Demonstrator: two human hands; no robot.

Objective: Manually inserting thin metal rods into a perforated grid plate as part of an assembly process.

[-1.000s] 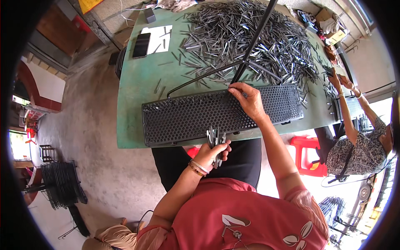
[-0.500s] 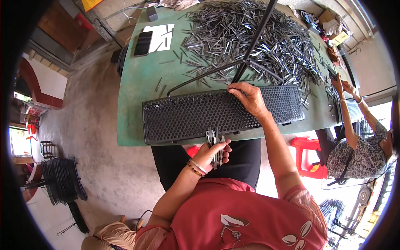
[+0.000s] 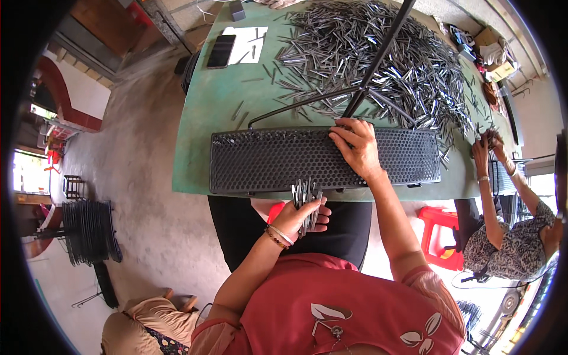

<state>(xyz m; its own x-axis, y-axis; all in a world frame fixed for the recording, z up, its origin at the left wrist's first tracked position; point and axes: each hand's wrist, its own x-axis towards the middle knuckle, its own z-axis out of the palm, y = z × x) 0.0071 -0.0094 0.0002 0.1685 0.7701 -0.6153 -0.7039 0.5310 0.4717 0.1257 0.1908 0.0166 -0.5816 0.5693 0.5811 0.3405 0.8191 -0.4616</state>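
Note:
A long black perforated metal panel with a raised rim lies along the near edge of the green table. Black rods and a slanting black post rise from its far side. My left hand is closed around a bunch of thin metal strips, held upright just below the panel's near edge. Over the panel, my right hand has its fingers bent together at the far rim, beside the foot of the post. Whatever lies between those fingertips is too small to make out.
A large heap of dark metal strips covers the far table. A phone and white paper lie at far left. Right of me a co-worker handles dark pieces, near a red stool. Black racks stand at left.
My view has turned slightly, so the table and panel look more level. My right hand stays at the far rim with its fingers bent a little more. The co-worker's hands have come nearer.

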